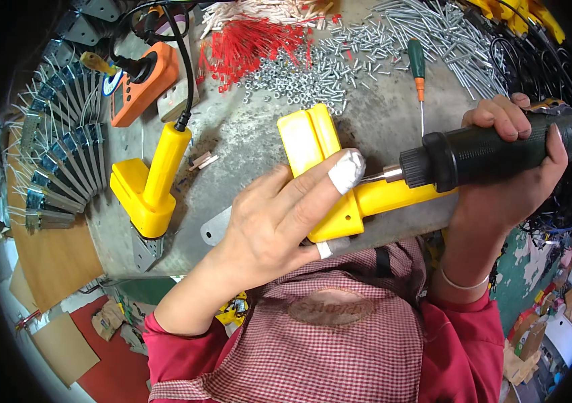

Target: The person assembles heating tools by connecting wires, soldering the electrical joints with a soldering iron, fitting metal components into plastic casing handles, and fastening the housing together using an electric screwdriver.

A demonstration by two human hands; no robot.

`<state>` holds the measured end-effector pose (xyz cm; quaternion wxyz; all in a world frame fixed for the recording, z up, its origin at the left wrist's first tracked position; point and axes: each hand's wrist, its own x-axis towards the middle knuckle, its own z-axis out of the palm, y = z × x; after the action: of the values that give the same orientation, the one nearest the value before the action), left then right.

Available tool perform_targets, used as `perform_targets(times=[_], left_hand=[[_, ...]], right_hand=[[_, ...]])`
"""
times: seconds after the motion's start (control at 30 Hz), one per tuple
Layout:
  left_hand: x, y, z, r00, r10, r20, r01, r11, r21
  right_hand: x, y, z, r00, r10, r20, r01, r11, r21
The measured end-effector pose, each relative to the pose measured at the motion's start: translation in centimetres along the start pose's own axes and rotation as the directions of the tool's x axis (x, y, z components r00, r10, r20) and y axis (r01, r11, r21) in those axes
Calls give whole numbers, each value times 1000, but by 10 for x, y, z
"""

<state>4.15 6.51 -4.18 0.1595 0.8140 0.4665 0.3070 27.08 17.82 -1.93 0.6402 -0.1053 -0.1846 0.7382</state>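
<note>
Left hand [269,221]: you had it clamped on yellow housing [336,224], near edge of bench [222,158] | right hand [511,191]: wrapped round black power screwdriver [501,153], bit [385,175] at housing | step: likely screw-driving | next: probably needed steady, straight pressure

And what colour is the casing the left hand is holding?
The casing is bright yellow, best seen in the head view.

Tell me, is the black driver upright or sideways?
Sideways: the black driver lies across the right hand, bit pointing left toward the yellow casing.
</note>
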Motion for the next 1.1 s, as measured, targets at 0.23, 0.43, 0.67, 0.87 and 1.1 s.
perform_targets(times=[0.23,0.43,0.67,0.87,1.1], left_hand=[[12,-8,-32,978,-189,-94,180,979,-96],[-1,-50,-29,951,-249,-183,288,928,235],[-14,-21,-45,935,-309,-172,349,885,308],[-1,-24,-46,975,-223,5,157,705,691],[15,-26,-43,938,-336,78,118,526,842]], right_hand=[[-3,-9,-10,999,-16,30,17,1000,-25],[0,-6,-18,998,33,60,-39,995,97],[0,-10,-22,1000,16,22,-18,994,106],[3,-14,-25,998,40,39,-44,995,87],[5,-13,-24,999,46,11,-47,994,103]])
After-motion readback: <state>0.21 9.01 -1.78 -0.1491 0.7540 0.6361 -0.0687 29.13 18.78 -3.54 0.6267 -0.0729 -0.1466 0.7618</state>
